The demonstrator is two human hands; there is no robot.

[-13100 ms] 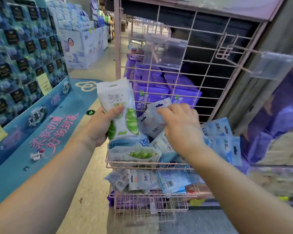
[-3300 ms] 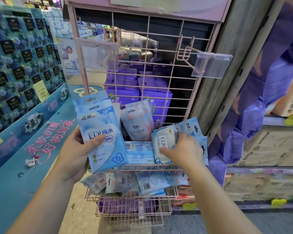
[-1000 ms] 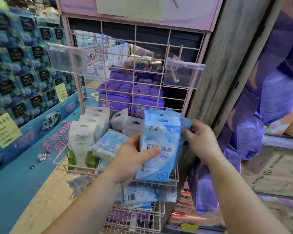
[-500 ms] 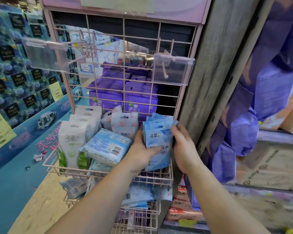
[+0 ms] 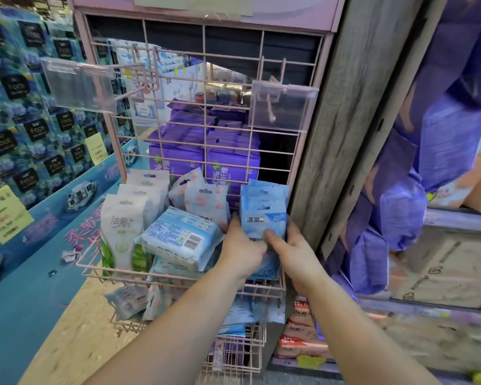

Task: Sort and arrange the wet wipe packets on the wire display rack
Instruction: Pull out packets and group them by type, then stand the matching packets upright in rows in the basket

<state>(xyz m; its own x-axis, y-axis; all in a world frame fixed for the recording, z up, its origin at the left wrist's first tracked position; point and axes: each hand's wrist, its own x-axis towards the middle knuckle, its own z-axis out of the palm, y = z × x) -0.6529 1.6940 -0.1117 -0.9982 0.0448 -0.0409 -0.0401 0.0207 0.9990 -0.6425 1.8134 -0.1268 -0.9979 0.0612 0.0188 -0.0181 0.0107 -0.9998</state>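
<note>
A pink wire display rack (image 5: 178,279) carries a basket of wet wipe packets. At its right end stands a row of upright blue packets (image 5: 263,215). My left hand (image 5: 240,251) and my right hand (image 5: 295,251) both grip the front blue packet from either side, low in the basket. White-and-green packets (image 5: 122,232) stand upright at the left. Pink-patterned packets (image 5: 203,198) stand at the back middle. A thicker blue pack (image 5: 181,237) lies flat and tilted in the middle. More packets (image 5: 128,301) lie in the lower basket.
Two clear plastic price holders (image 5: 79,84) (image 5: 282,107) stick out on hooks above the basket. A grey wooden post (image 5: 345,120) borders the rack on the right, with purple packs (image 5: 400,212) beyond it. A blue display stand (image 5: 25,190) fills the left.
Both hands have sunk lower with the blue packet, pressing it down into the right end of the basket in front of the other blue ones. The camera has moved closer.
</note>
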